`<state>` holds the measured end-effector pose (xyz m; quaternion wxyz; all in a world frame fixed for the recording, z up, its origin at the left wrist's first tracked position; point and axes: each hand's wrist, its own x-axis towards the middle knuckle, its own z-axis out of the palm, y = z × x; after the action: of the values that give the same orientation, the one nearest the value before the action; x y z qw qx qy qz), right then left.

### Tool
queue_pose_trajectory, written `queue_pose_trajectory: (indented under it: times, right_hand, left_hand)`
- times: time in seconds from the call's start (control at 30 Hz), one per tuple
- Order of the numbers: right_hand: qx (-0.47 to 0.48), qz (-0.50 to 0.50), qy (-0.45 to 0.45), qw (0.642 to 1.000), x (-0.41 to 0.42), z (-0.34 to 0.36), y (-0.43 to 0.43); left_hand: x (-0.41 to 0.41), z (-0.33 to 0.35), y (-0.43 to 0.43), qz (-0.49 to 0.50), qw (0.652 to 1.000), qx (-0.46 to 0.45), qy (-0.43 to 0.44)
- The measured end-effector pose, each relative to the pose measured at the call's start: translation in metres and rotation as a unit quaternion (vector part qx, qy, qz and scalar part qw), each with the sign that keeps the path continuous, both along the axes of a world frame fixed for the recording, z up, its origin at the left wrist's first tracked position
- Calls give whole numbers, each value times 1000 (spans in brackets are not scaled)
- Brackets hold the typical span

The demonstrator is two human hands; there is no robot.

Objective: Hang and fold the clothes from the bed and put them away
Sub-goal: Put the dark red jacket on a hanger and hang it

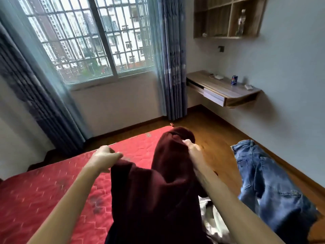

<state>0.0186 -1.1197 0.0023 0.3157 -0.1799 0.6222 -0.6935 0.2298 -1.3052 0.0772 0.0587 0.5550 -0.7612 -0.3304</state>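
Observation:
A dark maroon garment (154, 191) hangs raised over the red quilted bed (52, 191). My left hand (105, 155) grips one edge of it at the left. My right hand (190, 147) grips its upper edge, where the cloth bunches over the fingers. Blue jeans (260, 176) are on the right, partly over the wooden floor; what bears them is hidden. A white cloth with dark marks (212, 221) shows below my right forearm.
A barred window (88, 37) with blue curtains (173, 59) fills the far wall. A wall-mounted desk (221, 88) with a drawer holds a blue can (234, 80). Wooden wall shelves (226, 16) hang above it. Wooden floor (211, 131) lies right of the bed.

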Motion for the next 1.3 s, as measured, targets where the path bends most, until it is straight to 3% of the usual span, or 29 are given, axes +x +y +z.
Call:
queue_pose_trajectory:
  times: [0.07, 0.13, 0.2, 0.23, 0.27, 0.33, 0.43, 0.5, 0.6, 0.7, 0.77, 0.83, 0.97, 1.03, 1.1, 1.17, 1.23, 1.3]
  right_hand:
    - [-75, 23, -13, 997, 21, 25, -6]
    - [-48, 68, 104, 991, 51, 47, -3]
    - [-31, 116, 205, 971, 69, 45, -4]
    - [-21, 137, 242, 960, 76, 47, -1]
    - [-16, 144, 257, 956, 80, 52, 2]
    - [-3, 152, 260, 954, 81, 48, 7]
    - [42, 213, 243, 945, 83, 23, 30]
    - [90, 309, 199, 926, 77, 6, 53]
    - [132, 392, 87, 906, 47, -17, 98]
    - [142, 265, 15, 954, 10, -30, 128]
    - [161, 133, 99, 973, -11, -36, 131]
    - [161, 80, 222, 958, -14, -32, 120]
    - [113, 217, 333, 911, 31, -16, 76]
    - [37, 223, 366, 903, 58, -3, 51]
    - [-11, 176, 384, 906, 74, 5, 38]
    - [1, 92, 382, 920, 74, 9, 46]
    - [33, 1, 350, 936, 65, 14, 66]
    - [41, -76, 356, 931, 59, 27, 93]
  left_hand:
    - [-1, -6, 13, -23, 999, -37, -33]
    - [-13, -3, 37, -22, 988, 121, 92]
    - [-25, 1, 57, -24, 901, 352, 255]
    - [-28, 0, 61, -24, 856, 411, 314]
    - [-29, 0, 64, -16, 832, 434, 346]
    - [-30, -6, 68, 18, 828, 431, 358]
    - [-30, -24, 69, 57, 854, 380, 350]
    - [-25, -35, 65, 59, 875, 331, 348]
    - [-7, -41, 64, 36, 861, 316, 397]
    - [12, -29, 58, -35, 855, 313, 412]
    - [20, -12, 56, -77, 867, 290, 397]
    - [23, 4, 58, -94, 872, 273, 395]
    - [25, 31, 74, -125, 867, 271, 399]
    - [27, 40, 85, -134, 853, 296, 408]
    - [25, 44, 87, -138, 858, 283, 406]
    - [21, 38, 78, -123, 892, 257, 352]
    - [15, 30, 71, -124, 875, 298, 361]
    - [5, 25, 78, -155, 841, 373, 361]
